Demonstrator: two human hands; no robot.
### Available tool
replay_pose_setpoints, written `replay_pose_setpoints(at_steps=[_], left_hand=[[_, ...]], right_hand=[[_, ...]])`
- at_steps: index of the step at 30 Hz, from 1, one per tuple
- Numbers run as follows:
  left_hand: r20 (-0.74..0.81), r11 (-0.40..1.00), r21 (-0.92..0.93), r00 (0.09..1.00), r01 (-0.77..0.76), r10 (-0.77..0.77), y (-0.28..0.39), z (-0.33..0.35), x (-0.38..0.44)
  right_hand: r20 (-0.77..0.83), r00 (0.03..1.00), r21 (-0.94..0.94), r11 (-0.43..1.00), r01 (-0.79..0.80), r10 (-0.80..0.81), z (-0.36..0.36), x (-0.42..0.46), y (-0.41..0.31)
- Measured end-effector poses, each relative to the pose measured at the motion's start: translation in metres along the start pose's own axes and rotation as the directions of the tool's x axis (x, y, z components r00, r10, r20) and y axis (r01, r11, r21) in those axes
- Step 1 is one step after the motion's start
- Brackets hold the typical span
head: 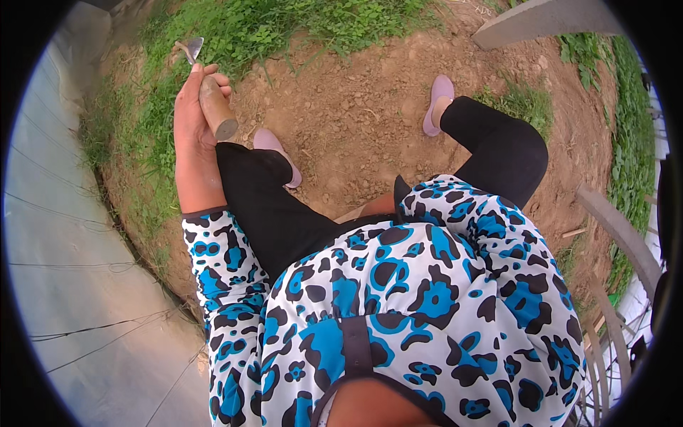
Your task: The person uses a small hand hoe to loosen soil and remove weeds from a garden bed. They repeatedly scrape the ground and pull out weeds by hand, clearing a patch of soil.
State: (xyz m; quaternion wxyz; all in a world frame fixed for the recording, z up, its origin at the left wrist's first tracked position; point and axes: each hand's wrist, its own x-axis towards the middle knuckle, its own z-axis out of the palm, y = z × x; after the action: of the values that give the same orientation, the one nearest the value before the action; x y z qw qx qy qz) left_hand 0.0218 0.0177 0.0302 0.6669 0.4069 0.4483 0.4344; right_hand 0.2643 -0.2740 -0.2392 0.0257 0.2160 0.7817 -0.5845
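Note:
At the upper left, my left hand (188, 109) is closed around the thick wooden handle (217, 109) of a small hand hoe. The butt of the handle points back towards me, and the metal blade (197, 48) lies beyond my fingers, over green weeds (256, 32). My right arm bends inward across my lap; a bit of the forearm (381, 204) shows, but the right hand is hidden. Before me, bare crumbly soil (352, 117) lies between my two feet in pink shoes (440, 104).
Translucent plastic sheeting (69, 224) with thin cords runs along the left. A concrete post or beam (533, 24) juts in at the upper right. Curved grey bars (619, 229) stand at the right, near a strip of green plants (632, 149).

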Motion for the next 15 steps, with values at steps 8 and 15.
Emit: replay_pose_setpoints(at_steps=[8,15], left_hand=[[-0.073,0.999,-0.042,0.997,-0.031,0.028,0.017,-0.014,-0.017],[-0.116,0.970,0.243,0.993,-0.007,0.036,0.012,0.006,-0.002]], right_hand=[[0.110,0.861,-0.176,0.862,-0.475,0.497,-0.020,0.055,0.010],[-0.204,0.872,0.823,0.561,-0.094,0.446,-0.222,0.080,0.001]])
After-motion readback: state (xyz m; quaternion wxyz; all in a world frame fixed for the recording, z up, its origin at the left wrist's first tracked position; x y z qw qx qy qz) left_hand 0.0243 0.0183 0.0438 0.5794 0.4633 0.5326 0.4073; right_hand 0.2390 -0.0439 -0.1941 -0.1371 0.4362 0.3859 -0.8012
